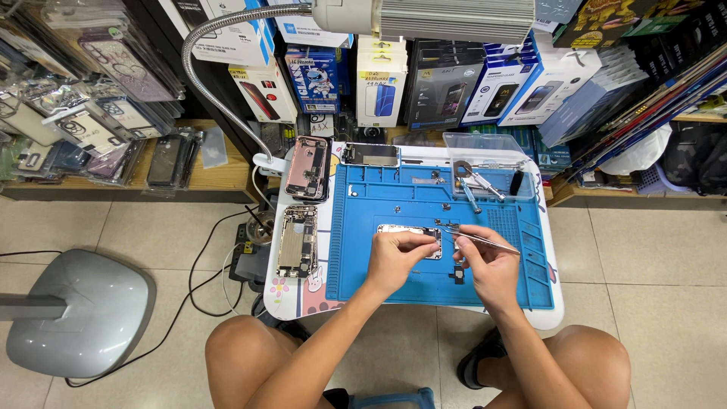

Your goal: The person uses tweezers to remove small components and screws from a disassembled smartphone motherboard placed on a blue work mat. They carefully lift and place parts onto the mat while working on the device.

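Phone chassis (410, 239) half hidden under left hand (394, 257), tweezers (485, 240) nearby.

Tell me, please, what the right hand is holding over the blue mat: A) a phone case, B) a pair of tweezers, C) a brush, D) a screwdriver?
B: the right hand grips slim metal tweezers, their tips pointing toward the opened phone that the left hand steadies on the blue mat.
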